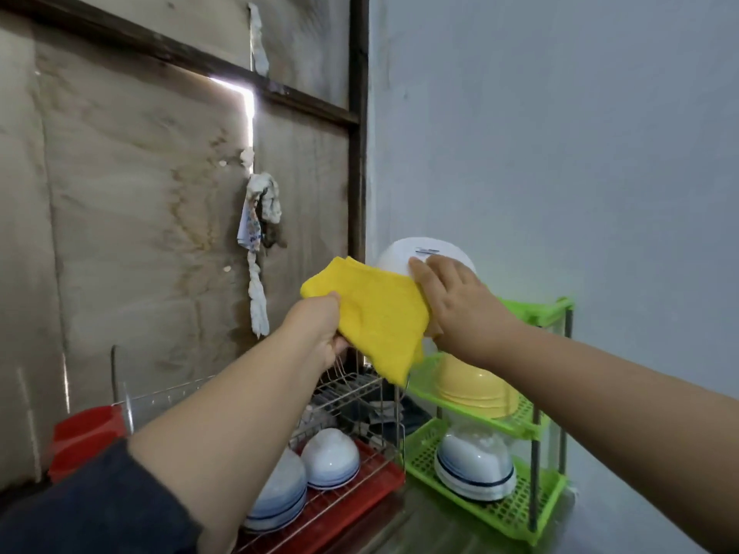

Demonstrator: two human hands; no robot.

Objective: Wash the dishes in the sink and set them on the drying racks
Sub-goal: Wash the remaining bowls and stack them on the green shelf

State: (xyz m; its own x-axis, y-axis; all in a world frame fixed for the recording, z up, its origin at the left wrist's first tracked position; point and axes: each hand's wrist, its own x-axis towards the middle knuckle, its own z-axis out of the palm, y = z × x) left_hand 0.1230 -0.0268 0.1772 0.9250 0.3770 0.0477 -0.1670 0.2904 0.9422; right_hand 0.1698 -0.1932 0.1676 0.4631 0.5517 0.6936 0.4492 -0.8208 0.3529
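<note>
A white bowl [404, 255] is held up in the air, its underside toward me, above the green plastic rack [532, 309]. My right hand [456, 305] holds the bowl with fingers spread over its base. A yellow cloth [380, 313] covers the bowl's left and lower side. My left hand [320, 329] grips the cloth's near edge. On the green rack's middle shelf sits an upturned yellow bowl [476, 387], and below it a stack of white blue-rimmed bowls [474, 469].
A wire rack [360, 397] on a red tray [360, 489] holds upturned white bowls [330, 459] at lower centre. A red container [86, 437] stands at left. White rags [262, 241] hang on the plywood wall. A pale blue wall rises at right.
</note>
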